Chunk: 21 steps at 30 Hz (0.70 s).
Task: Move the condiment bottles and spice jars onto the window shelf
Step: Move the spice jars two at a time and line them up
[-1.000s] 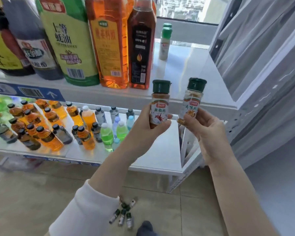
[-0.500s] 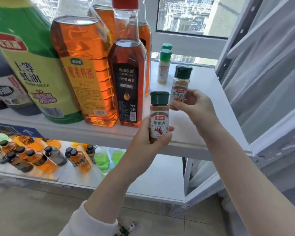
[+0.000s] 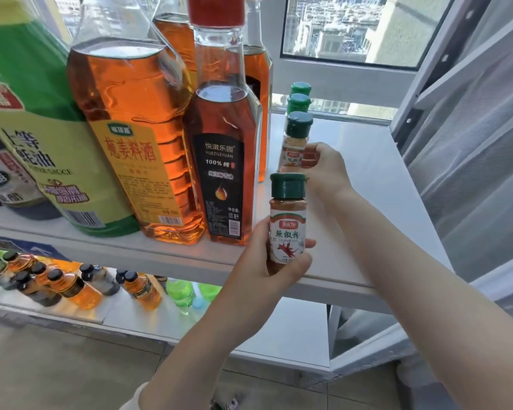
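My left hand [image 3: 274, 263] grips a chili powder jar [image 3: 288, 220] with a dark green cap, held upright just above the front edge of the white window shelf [image 3: 365, 184]. My right hand [image 3: 323, 167] holds a second spice jar [image 3: 295, 143] with a green cap, low over the shelf in line behind two more green-capped jars [image 3: 299, 97]. Whether its base touches the shelf is hidden by the chili jar. Tall bottles fill the shelf's left: a red-capped oil bottle [image 3: 222, 161], an amber cooking wine bottle [image 3: 134, 137] and a green oyster sauce bottle [image 3: 33, 143].
A lower shelf [image 3: 293, 332] holds several small bottles [image 3: 80, 285] of orange, dark and green liquid. The window frame [image 3: 332, 75] backs the upper shelf. A grey curtain [image 3: 480, 149] hangs at the right. Tiled floor lies below.
Both hands rose from in front of the lower shelf to the window shelf. My right hand carried its jar back toward the two green-capped jars; my left hand brought the chili jar to the shelf's front edge.
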Motion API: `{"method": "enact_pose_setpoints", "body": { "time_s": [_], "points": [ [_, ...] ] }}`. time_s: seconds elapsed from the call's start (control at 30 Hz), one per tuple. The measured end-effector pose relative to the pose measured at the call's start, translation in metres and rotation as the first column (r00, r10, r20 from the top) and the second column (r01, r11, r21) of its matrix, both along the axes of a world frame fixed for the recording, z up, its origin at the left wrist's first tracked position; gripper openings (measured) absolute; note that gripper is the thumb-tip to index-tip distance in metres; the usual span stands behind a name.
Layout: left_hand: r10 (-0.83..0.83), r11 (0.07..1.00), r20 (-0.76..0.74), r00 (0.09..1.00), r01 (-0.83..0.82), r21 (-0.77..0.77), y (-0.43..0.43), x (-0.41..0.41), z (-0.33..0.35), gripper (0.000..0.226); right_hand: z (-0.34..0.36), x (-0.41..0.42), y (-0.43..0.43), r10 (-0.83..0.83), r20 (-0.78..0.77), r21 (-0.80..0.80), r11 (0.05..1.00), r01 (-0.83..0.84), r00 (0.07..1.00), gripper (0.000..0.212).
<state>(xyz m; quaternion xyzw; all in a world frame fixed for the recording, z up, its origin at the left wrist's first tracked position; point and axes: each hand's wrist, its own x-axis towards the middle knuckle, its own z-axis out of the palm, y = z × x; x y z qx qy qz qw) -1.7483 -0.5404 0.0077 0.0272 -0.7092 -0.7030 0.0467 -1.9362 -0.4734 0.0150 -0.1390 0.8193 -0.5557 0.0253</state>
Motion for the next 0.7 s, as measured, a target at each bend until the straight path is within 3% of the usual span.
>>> {"method": "enact_pose_setpoints", "body": {
  "time_s": [0.37,0.5,0.6,0.7],
  "points": [
    [-0.003,1.0,0.008,1.0,0.003,0.025,-0.002,0.001,0.003,0.034,-0.001,-0.003,-0.004,0.021,-0.05,0.026,0.999,-0.019,0.999,0.045],
    [0.004,1.0,0.0,1.0,-0.004,0.02,-0.002,0.002,0.006,0.033,0.006,0.006,0.001,-0.015,-0.107,0.074,0.997,0.023,0.994,0.056],
    [-0.012,1.0,-0.002,1.0,0.012,-0.001,-0.003,0.002,0.01,0.035,0.026,0.029,0.018,-0.045,-0.145,-0.044,0.998,0.039,0.988,0.059],
    [-0.043,0.999,0.0,0.999,0.043,-0.024,-0.003,0.0,0.013,0.034,0.054,0.061,0.04,0.066,-0.12,-0.163,0.983,-0.085,0.991,0.052]
  ]
}}
